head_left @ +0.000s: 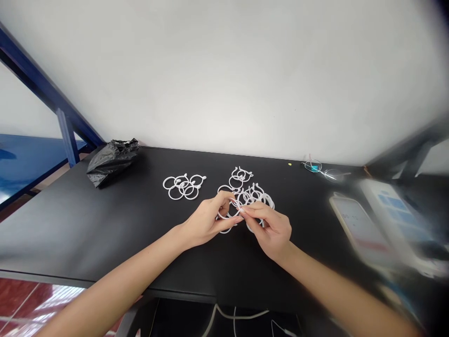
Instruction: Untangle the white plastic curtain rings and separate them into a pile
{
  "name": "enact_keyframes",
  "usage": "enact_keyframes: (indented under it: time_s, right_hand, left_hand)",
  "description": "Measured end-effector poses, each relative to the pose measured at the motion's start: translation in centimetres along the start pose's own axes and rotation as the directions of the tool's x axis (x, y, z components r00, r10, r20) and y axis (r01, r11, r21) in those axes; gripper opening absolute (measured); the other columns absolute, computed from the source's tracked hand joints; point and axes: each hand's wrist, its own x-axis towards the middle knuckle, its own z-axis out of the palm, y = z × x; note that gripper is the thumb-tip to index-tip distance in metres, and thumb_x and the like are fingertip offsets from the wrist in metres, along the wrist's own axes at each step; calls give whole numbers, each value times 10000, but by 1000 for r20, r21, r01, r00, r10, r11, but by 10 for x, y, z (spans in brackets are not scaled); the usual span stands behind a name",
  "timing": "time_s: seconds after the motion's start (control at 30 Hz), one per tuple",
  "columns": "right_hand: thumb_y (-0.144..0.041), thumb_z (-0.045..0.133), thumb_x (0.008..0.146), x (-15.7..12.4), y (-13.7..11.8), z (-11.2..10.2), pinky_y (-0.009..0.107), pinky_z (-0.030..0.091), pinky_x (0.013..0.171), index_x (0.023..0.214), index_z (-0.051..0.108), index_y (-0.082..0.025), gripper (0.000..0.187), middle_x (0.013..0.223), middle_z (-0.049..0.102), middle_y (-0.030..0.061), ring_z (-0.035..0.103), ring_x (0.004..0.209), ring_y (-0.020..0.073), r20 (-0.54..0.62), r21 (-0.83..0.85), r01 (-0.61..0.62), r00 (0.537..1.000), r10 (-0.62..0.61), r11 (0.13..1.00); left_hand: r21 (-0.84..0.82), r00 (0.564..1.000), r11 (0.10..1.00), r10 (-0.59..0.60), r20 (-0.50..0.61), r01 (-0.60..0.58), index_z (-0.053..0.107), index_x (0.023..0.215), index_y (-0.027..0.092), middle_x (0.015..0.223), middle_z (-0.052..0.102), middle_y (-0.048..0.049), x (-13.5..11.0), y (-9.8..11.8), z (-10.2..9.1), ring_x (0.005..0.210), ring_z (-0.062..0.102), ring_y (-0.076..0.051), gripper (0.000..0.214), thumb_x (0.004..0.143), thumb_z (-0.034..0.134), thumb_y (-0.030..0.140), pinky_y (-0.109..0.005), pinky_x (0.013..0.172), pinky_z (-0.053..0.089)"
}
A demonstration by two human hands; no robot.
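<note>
Head camera, looking down, near table [105, 243]

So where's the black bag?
In the head view, the black bag sits far left at the back of the table, left of the small cluster of white rings.

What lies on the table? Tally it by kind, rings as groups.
Ring groups: 2
Bag: 1
Glasses: 1
Phone: 1
Total: 5
Left hand and right hand pinch rings of one group. Blurred things at right left out.

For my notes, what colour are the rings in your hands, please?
The rings are white; head view.
</note>
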Motion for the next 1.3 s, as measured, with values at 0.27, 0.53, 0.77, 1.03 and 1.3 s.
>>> enact_keyframes:
  time_s: [0.27, 0.53, 0.77, 1.03, 1.3]
  right_hand:
    - [-9, 667, 813, 1, 0, 1, 308, 596, 611, 1020, 698, -245, 316, 834, 754, 27, 719, 711, 180, 3, -15, 12, 1000, -12, 1000]
    - [-38, 639, 843, 3, -2, 2, 294, 583, 551, 1049, 683, -237, 289, 842, 748, 41, 687, 673, 163, 14, -42, 6, 1000, -5, 999]
    - [-54, 633, 848, 1, -1, 1, 292, 597, 577, 1096, 667, -230, 306, 900, 745, 54, 694, 704, 161, 25, -37, -23, 999, 24, 999]
    - [-60, 586, 873, 2, -2, -1, 294, 607, 606, 1094, 665, -220, 284, 967, 750, 77, 715, 837, 188, 53, -18, -63, 997, 63, 998]
    - [-19, 574, 858, 1, -1, 1, 301, 596, 612, 1083, 668, -219, 315, 954, 747, 72, 716, 841, 191, 38, -31, -50, 998, 51, 998]
  left_hand:
    - [52, 999, 998, 37, -10, -36, 479, 1102, 190, 691, 478, 53, 2, 3, -4, 612, 461, -106, 287, 915, 575, 385, -217, 590, 405]
    - [227, 985, 961, 170, -25, -160, 516, 1255, 175, 932, 596, -55, 4, 6, -13, 846, 571, -168, 390, 919, 582, 362, -281, 754, 487]
    - [224, 992, 967, 126, -21, -118, 519, 1228, 188, 916, 581, -49, 3, 6, -9, 837, 573, -169, 365, 935, 554, 403, -285, 744, 492]
    - [557, 972, 824, 36, -231, 102, 508, 1198, 181, 947, 640, -64, 9, -6, -24, 886, 606, -207, 315, 1002, 384, 394, -314, 755, 478]
    - [808, 924, 473, -34, -380, 350, 545, 1209, 100, 1104, 650, -171, 9, -30, -44, 1004, 590, -322, 363, 1008, 339, 319, -475, 929, 410]
